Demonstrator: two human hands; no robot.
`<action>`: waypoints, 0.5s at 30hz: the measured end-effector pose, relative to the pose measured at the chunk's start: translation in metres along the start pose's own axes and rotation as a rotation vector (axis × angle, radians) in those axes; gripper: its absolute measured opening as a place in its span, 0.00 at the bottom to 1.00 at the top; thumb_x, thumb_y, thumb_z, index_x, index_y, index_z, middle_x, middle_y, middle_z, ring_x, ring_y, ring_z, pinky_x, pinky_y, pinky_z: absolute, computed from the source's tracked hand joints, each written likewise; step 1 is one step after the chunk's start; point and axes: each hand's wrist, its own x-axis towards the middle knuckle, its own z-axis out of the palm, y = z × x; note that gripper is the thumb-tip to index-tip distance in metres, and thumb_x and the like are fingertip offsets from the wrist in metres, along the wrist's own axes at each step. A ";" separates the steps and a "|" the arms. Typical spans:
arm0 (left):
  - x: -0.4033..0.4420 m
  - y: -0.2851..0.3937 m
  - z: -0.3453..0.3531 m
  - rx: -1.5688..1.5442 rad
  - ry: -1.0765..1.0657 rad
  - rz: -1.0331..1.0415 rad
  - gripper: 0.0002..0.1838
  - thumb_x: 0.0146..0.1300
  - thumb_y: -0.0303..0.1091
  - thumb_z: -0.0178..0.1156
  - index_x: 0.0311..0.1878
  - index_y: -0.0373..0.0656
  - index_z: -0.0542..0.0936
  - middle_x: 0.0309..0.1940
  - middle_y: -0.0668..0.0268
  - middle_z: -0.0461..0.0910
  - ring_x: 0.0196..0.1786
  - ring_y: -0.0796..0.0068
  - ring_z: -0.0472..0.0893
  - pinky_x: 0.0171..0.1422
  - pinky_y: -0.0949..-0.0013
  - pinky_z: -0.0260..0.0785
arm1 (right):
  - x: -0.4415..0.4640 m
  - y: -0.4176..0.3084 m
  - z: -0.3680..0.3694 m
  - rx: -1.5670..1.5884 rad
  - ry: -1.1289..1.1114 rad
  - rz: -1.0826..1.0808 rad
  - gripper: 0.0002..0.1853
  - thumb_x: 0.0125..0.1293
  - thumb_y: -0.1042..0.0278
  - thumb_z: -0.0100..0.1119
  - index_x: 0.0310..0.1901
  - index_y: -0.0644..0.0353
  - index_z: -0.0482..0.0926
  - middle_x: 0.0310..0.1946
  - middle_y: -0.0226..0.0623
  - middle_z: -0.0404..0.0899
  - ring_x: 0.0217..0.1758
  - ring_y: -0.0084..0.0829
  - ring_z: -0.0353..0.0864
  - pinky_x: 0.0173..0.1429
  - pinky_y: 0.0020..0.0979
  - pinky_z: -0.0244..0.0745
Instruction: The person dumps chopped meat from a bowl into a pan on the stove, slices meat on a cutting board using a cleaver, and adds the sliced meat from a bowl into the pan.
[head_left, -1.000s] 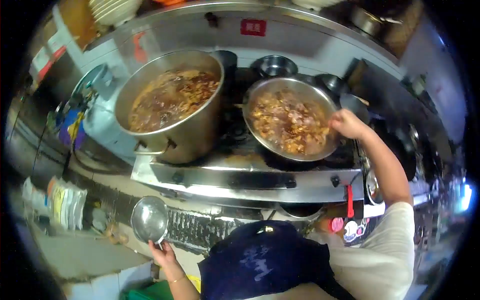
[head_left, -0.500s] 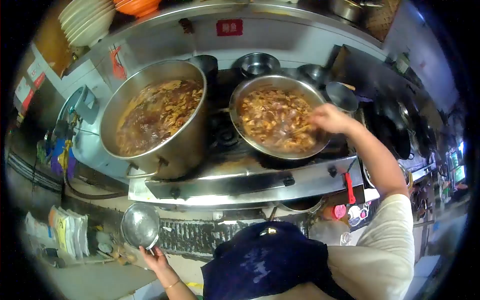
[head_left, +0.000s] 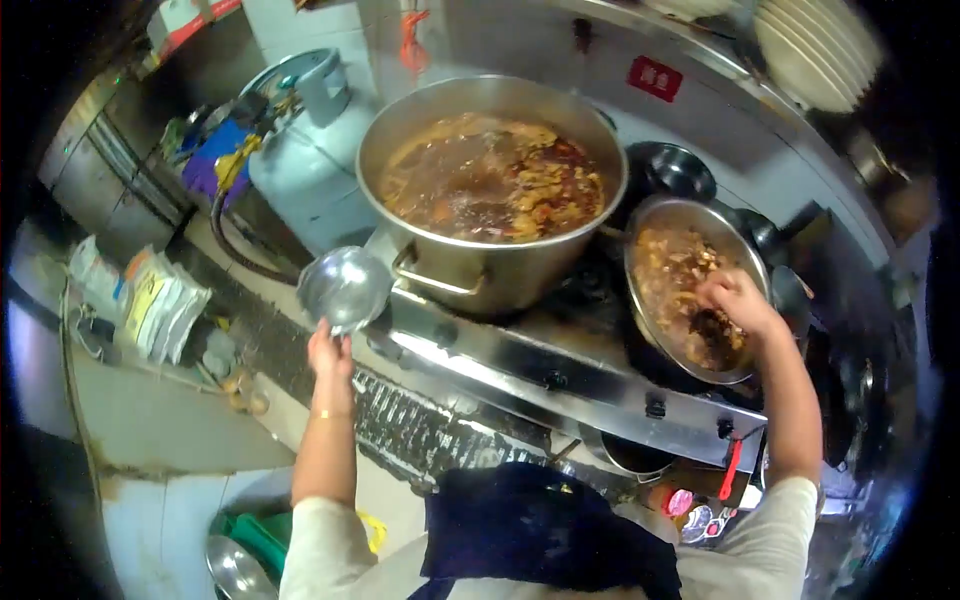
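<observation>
My left hand (head_left: pixel 331 358) grips the rim of a shiny metal bowl (head_left: pixel 345 287), held out beside the stove's front left corner. No food shows in the bowl. My right hand (head_left: pixel 736 300) is closed above a wide steel basin (head_left: pixel 638 320) of brown stew with chunks in it. Whatever its fingers hold is hidden; a pale yellowish piece shows just beside them. Left of the basin stands a tall steel stockpot (head_left: pixel 480 240), nearly full of dark broth with browned pieces floating in it.
A gas cylinder (head_left: pixel 310 190) with a hose stands left of the stove. Dark pans (head_left: pixel 675 172) sit behind the basin. A red-handled tool (head_left: pixel 731 470) hangs at the stove's front edge (head_left: pixel 590 375). A stack of bowls (head_left: pixel 815 50) rests on the shelf above.
My view has swung left, so the stockpot sits more centrally. My left hand has raised the bowl closer to the stockpot. My right hand stays over the basin.
</observation>
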 end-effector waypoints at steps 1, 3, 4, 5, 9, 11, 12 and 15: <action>0.005 -0.007 0.015 -0.035 -0.011 -0.032 0.11 0.70 0.35 0.62 0.52 0.45 0.75 0.47 0.64 0.82 0.48 0.66 0.82 0.50 0.58 0.77 | -0.013 -0.001 -0.010 -0.038 -0.021 0.036 0.11 0.68 0.73 0.51 0.38 0.70 0.82 0.32 0.38 0.84 0.33 0.26 0.81 0.42 0.28 0.77; 0.021 -0.024 0.036 -0.030 0.028 -0.093 0.10 0.70 0.33 0.61 0.51 0.46 0.75 0.47 0.64 0.81 0.48 0.66 0.81 0.53 0.56 0.77 | -0.037 0.008 -0.033 -0.103 0.017 0.120 0.11 0.68 0.72 0.52 0.38 0.70 0.83 0.30 0.37 0.84 0.32 0.26 0.81 0.39 0.29 0.76; 0.037 -0.036 0.032 -0.009 0.015 -0.116 0.09 0.70 0.33 0.61 0.50 0.46 0.75 0.47 0.64 0.81 0.47 0.66 0.80 0.54 0.56 0.77 | -0.044 0.019 -0.041 -0.125 0.088 0.159 0.11 0.68 0.72 0.52 0.39 0.70 0.83 0.30 0.37 0.85 0.32 0.26 0.81 0.38 0.29 0.76; 0.046 -0.045 0.029 0.009 0.002 -0.120 0.09 0.70 0.33 0.61 0.51 0.47 0.75 0.46 0.65 0.81 0.47 0.66 0.80 0.54 0.55 0.77 | -0.045 0.040 -0.051 -0.124 0.128 0.166 0.11 0.68 0.71 0.53 0.39 0.70 0.83 0.29 0.37 0.84 0.32 0.26 0.81 0.38 0.29 0.76; 0.001 -0.065 0.044 0.166 0.048 0.124 0.15 0.67 0.34 0.64 0.52 0.46 0.71 0.38 0.66 0.77 0.40 0.71 0.76 0.44 0.64 0.74 | -0.029 0.064 -0.047 -0.321 0.334 0.157 0.11 0.70 0.70 0.54 0.41 0.70 0.83 0.27 0.35 0.83 0.31 0.26 0.80 0.37 0.29 0.74; -0.038 -0.088 0.036 0.470 -0.072 0.576 0.18 0.65 0.33 0.65 0.54 0.42 0.71 0.41 0.67 0.76 0.44 0.75 0.74 0.50 0.72 0.70 | -0.015 0.073 -0.033 -0.323 0.423 0.115 0.12 0.70 0.69 0.55 0.41 0.70 0.83 0.28 0.34 0.83 0.31 0.26 0.80 0.38 0.28 0.74; -0.061 -0.097 0.028 0.610 -0.260 0.509 0.16 0.62 0.31 0.68 0.50 0.41 0.74 0.44 0.66 0.76 0.47 0.74 0.75 0.54 0.68 0.70 | -0.005 0.088 -0.024 -0.228 0.452 0.075 0.12 0.70 0.69 0.55 0.42 0.69 0.83 0.28 0.34 0.83 0.32 0.26 0.80 0.39 0.28 0.75; -0.135 -0.111 0.040 0.947 -0.507 0.672 0.15 0.57 0.29 0.71 0.44 0.40 0.78 0.45 0.63 0.77 0.48 0.68 0.76 0.54 0.66 0.71 | -0.007 0.049 -0.009 -0.039 0.342 0.059 0.12 0.70 0.66 0.56 0.41 0.67 0.84 0.32 0.36 0.84 0.36 0.24 0.80 0.42 0.29 0.75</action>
